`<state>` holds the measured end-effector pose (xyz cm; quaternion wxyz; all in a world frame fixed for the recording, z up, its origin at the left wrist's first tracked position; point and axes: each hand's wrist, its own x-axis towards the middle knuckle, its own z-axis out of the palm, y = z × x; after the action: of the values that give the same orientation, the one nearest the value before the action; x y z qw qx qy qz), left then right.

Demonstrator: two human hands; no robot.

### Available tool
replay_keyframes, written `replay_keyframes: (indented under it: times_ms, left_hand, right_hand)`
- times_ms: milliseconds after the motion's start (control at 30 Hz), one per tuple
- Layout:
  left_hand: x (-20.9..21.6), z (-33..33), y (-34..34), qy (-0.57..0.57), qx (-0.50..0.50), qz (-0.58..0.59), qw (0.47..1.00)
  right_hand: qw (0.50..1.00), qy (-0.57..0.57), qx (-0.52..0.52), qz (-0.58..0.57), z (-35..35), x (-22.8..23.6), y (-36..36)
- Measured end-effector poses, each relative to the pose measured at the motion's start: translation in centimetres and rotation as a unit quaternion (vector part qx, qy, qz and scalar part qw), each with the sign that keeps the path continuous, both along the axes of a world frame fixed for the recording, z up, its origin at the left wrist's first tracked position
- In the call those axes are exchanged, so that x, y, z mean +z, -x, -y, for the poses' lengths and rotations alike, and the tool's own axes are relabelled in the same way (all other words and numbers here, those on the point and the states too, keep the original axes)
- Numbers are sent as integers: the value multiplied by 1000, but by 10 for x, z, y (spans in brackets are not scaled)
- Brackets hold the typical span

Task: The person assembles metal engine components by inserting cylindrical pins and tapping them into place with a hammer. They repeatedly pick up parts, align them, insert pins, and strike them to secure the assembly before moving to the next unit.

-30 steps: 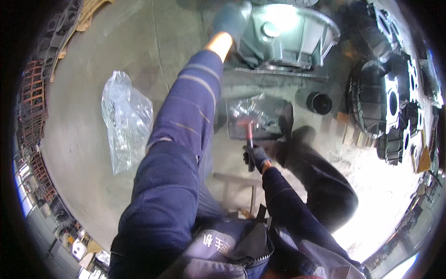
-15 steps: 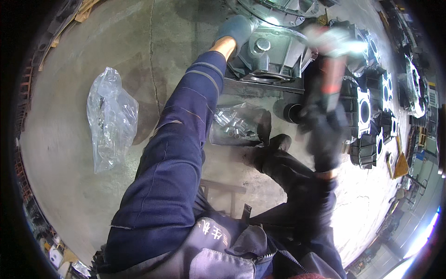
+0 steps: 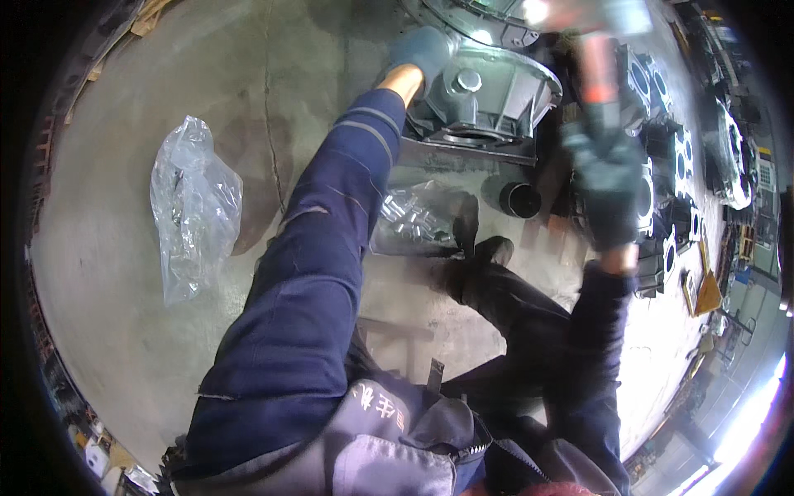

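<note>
**Hammer raised over the grey housing**

Hammer (image 3: 597, 58) in my right hand (image 3: 610, 192), lifted high beside the grey metal housing (image 3: 488, 99): its handle looks reddish-orange, its head is a pale blur at the top, and motion smear hides any finer detail. My gloved right fist is clamped around the lower handle. The handle's long axis runs nearly upright in the view, head pointing away from me, tilted a little toward the housing.

My left hand (image 3: 420, 51), in a blue-grey glove, rests on the housing's upper left edge; I cannot tell whether its fingers are closed on anything or only pressing flat. The housing is a dull grey casting with a round boss on top and a flat flange at its base.

Just below the housing lies a clear bag of small metal parts (image 3: 418, 221), and beside that a short black tube (image 3: 521, 200). My dark trouser leg and shoe (image 3: 488, 252) sit between me and the housing. Well to the left of the housing a second clear plastic bag (image 3: 194, 207) lies on the concrete floor (image 3: 124, 124). To the right of the housing stand dark castings (image 3: 662, 165).
</note>
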<state>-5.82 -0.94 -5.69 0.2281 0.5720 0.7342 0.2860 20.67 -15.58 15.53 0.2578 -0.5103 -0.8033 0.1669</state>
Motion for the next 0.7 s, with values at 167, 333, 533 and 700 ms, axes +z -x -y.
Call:
replay_keyframes:
  times_ms: [167,333,533,700]
  left_hand:
    - [11,3,-2,25,4,4,1000]
    - [7,-3,5,57,-99,-67,991]
    - [2,0,0,16,9,6,1000]
    - [7,3,-4,33,10,-10,999]
  right_hand:
    - [971,-89,-91,-201,-1,32,31]
    - [976,165,-63,131,3,-99,18]
    - [997,-66,36,14,-39,0,-7]
    - [947,-169,-66,-265,-22,27,23]
